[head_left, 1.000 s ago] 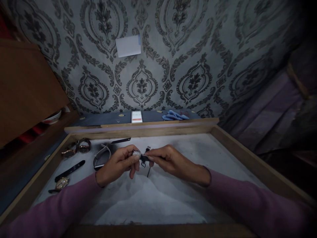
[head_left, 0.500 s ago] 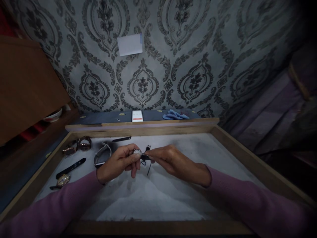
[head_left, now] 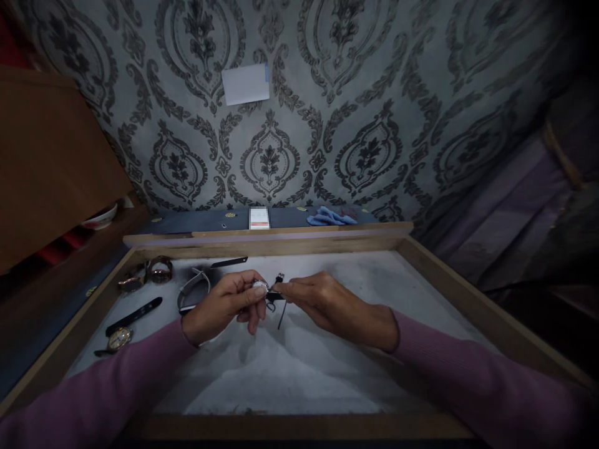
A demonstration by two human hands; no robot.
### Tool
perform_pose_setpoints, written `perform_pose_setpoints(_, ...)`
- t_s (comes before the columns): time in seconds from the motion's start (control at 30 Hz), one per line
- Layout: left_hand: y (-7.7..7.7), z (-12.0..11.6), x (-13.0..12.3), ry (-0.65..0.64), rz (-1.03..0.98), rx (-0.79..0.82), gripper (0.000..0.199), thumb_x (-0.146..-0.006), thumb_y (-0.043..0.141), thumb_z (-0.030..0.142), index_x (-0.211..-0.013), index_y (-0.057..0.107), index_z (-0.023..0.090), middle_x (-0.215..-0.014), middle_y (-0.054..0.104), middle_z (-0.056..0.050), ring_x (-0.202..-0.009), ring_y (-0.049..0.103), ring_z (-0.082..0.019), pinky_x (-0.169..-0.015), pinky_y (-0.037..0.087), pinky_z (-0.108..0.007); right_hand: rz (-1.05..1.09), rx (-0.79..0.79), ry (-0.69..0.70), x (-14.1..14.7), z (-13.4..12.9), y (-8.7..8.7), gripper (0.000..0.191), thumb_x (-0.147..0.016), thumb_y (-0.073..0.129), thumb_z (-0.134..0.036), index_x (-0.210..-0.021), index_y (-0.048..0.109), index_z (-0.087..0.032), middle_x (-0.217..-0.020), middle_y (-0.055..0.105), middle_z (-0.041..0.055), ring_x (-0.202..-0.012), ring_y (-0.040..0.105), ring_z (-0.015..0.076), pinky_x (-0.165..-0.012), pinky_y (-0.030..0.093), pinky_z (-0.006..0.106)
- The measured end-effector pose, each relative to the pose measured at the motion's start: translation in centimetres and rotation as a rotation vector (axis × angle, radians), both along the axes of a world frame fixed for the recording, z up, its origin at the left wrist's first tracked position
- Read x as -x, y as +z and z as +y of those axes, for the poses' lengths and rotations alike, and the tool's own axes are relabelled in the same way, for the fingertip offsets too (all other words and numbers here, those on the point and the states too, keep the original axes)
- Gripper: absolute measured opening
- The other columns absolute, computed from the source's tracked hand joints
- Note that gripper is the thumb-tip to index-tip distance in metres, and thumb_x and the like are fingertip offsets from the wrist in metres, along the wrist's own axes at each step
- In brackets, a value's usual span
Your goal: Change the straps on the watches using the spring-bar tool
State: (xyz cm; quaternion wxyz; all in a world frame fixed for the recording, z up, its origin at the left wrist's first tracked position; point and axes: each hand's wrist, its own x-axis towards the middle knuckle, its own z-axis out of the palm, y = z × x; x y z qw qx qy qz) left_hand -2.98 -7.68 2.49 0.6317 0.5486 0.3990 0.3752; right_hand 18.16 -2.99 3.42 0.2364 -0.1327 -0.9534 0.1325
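Observation:
Between its thumb and fingers, my left hand (head_left: 227,302) grips a small round wristwatch (head_left: 260,287) by its case. A short black watch strap (head_left: 276,296) extends from the watch toward my right hand (head_left: 325,302), whose closed fingertips hold it. Whether the strap is fastened to the case I cannot tell. Just behind the fingertips, a black strap end with a metal buckle (head_left: 279,277) shows. Below lies a thin dark stick-like piece (head_left: 282,316), partly hidden near the hands. A watch with a pale band (head_left: 196,284) stands left of my left hand.
Wooden walls (head_left: 449,299) frame the white work surface. Two dark watches (head_left: 160,271) sit at its back left, with a gold-faced watch (head_left: 118,338) on a black strap nearer. A black blade-like strip (head_left: 229,262) lies behind. A phone (head_left: 259,218) and blue cloth (head_left: 331,216) rest on the back ledge.
My right fingers have shifted slightly along the strap and lifted a little. The watch has tilted a bit in my left hand, so more of its face shows.

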Motion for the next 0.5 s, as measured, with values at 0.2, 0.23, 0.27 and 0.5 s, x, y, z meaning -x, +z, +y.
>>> perform_pose_setpoints(0.2,0.3,0.0,-0.3,0.048,-0.020,-0.016,0.029,-0.084,0.064,0.041,-0.079,0.052,0.014,-0.060,0.063,0.001,-0.039,0.054,-0.005,-0.039,0.023,-0.017,0.023,-0.153,-0.037,-0.2,0.0,-0.2,0.030,-0.097,0.034,-0.009,-0.106,0.063,-0.011,-0.071,0.066,0.0060,-0.059,0.060,0.0140,-0.054,0.042,0.023)
perform_pose_setpoints(0.23,0.4,0.0,-0.4,0.057,-0.029,-0.017,0.030,-0.083,0.065,0.041,-0.079,0.052,0.014,-0.060,0.063,0.001,-0.039,0.054,-0.005,-0.040,0.023,-0.017,0.018,-0.178,-0.050,-0.2,0.0,-0.1,0.029,-0.096,0.035,-0.008,-0.107,0.062,-0.011,-0.071,0.066,0.0056,-0.059,0.060,0.0137,-0.055,0.043,0.022)
perform_pose_setpoints(0.27,0.4,0.0,-0.4,0.065,-0.038,-0.019,0.030,-0.083,0.065,0.040,-0.079,0.052,0.014,-0.060,0.063,0.002,-0.039,0.054,-0.005,-0.040,0.023,-0.017,0.012,-0.200,-0.064,-0.2,-0.1,0.0,0.029,-0.096,0.036,-0.007,-0.108,0.061,-0.010,-0.071,0.067,0.0054,-0.060,0.061,0.0137,-0.055,0.043,0.022)
perform_pose_setpoints(0.5,2.7,0.1,-0.9,0.074,-0.092,-0.119,0.031,-0.084,0.065,0.042,-0.078,0.053,0.014,-0.063,0.064,0.000,-0.041,0.055,-0.006,-0.042,0.027,-0.017,0.024,-0.282,-0.113,-0.5,-0.5,2.4,0.027,-0.095,0.039,-0.005,-0.112,0.059,-0.011,-0.075,0.068,0.0053,-0.062,0.062,0.0139,-0.057,0.045,0.023)
